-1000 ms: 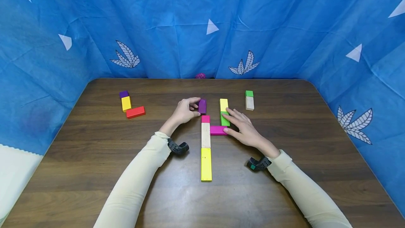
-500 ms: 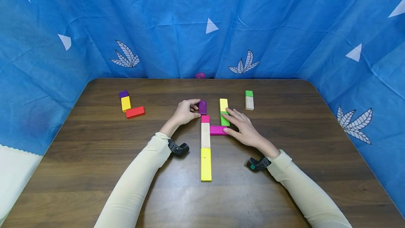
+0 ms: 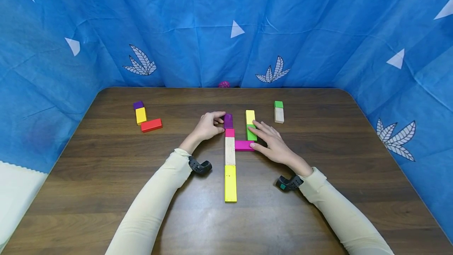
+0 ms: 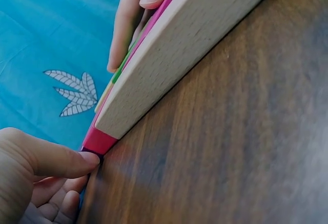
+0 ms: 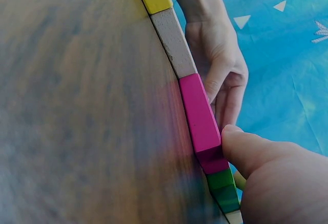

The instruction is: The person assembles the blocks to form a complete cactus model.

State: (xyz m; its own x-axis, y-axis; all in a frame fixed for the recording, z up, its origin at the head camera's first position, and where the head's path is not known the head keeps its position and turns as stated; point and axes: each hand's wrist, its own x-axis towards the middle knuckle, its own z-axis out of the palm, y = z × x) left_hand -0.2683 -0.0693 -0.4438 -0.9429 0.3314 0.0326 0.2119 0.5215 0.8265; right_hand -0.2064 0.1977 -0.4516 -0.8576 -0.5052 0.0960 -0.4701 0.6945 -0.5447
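At the far end of a column of blocks, my left hand [image 3: 208, 125] holds a purple block [image 3: 228, 121] along its left side, index finger at the far corner and thumb at the near one. The purple block meets a small pink block [image 3: 230, 133]; a pale wooden block [image 3: 230, 151] and a long yellow block [image 3: 231, 183] continue the column nearer me. My right hand [image 3: 272, 143] lies with fingers extended, thumb on the magenta block [image 3: 243, 146] and fingertips on the green block [image 3: 251, 132]. A short yellow block [image 3: 250, 117] stands beyond the green one.
On the left of the table [image 3: 88, 192] lie a red block [image 3: 151, 125], a yellow-orange block [image 3: 141, 116] and a dark purple block [image 3: 138, 105]. Right of centre are another green block [image 3: 278, 104] and a pale block [image 3: 279, 115]. A blue curtain [image 3: 198, 30] hangs behind.
My left hand has slid the purple block nearer me and slightly right, closing the gap to the small pink block. The right hand stays in place.
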